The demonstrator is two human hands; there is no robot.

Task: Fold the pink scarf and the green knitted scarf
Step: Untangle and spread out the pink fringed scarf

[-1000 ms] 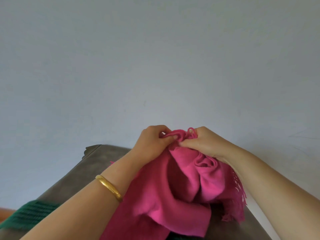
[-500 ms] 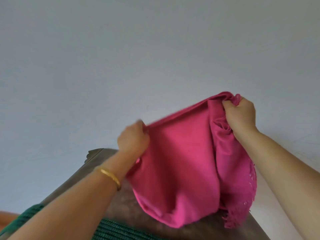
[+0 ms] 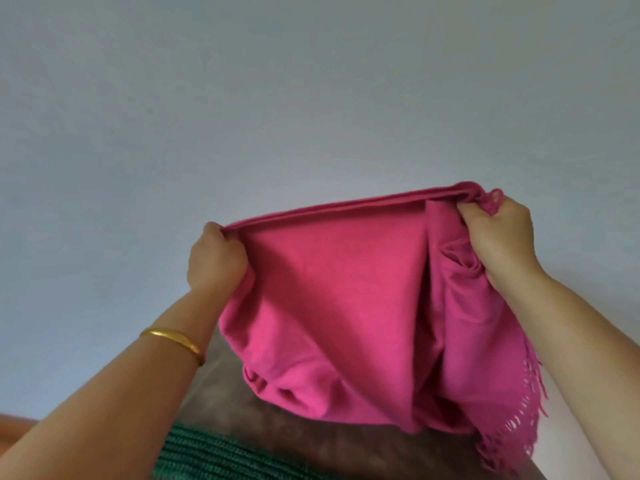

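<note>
The pink scarf (image 3: 346, 306) hangs in the air between my two hands, its doubled top edge stretched taut. My left hand (image 3: 214, 261) pinches the left end of that edge. My right hand (image 3: 498, 237) grips the bunched right end, held a little higher. The cloth sags in folds below, and its fringe dangles at the lower right. The green knitted scarf (image 3: 214, 455) lies on the grey-brown table (image 3: 329, 445) at the bottom, partly hidden by my left forearm.
A plain pale wall fills the upper view. A gold bangle (image 3: 173, 339) sits on my left wrist. A strip of orange-brown floor (image 3: 14, 427) shows at the far left edge. The table's right edge runs past the fringe.
My hands have drawn apart and risen from a bunched grip at the middle. The scarf's top edge is now stretched straight between them, and the cloth has lifted off the table.
</note>
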